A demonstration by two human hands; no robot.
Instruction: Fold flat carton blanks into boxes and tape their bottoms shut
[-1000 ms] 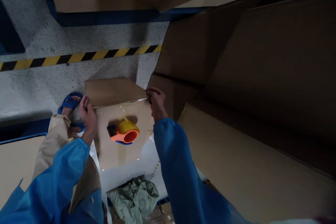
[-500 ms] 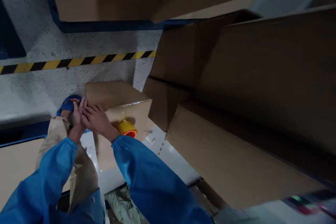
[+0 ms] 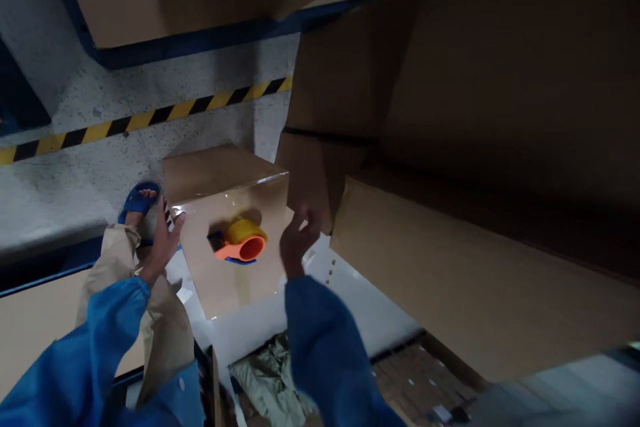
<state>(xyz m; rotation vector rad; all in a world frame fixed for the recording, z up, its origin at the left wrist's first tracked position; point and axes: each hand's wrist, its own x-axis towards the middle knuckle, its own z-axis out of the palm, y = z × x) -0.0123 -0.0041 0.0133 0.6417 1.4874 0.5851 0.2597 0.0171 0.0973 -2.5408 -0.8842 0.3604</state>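
A taped cardboard box [image 3: 200, 253] stands in front of me, with clear tape shining along its far edge. On its top lies an orange and blue tape dispenser [image 3: 255, 248] carrying a yellow roll. My left hand [image 3: 165, 239] is at the box's left far corner, thumb and fingers apart, seemingly touching the edge. To the right of the box, my right hand [image 3: 299, 240] is raised with loosely bent fingers, a little blurred, and nothing shows in it. Both arms wear blue sleeves.
Large cartons [image 3: 475, 280] crowd the right side. At the top, another carton [image 3: 120, 0] rests on a blue pallet [image 3: 120, 57]. Yellow-black floor tape [image 3: 160, 115] runs beyond the box. Crumpled greenish cloth [image 3: 275, 380] lies near my body, and my sandalled foot [image 3: 143, 199] is at left.
My hands, earlier together over the box's left corner, have parted. The right moved across to the box's right side, uncovering the tape dispenser; the left stayed near the corner. The view shifted slightly.
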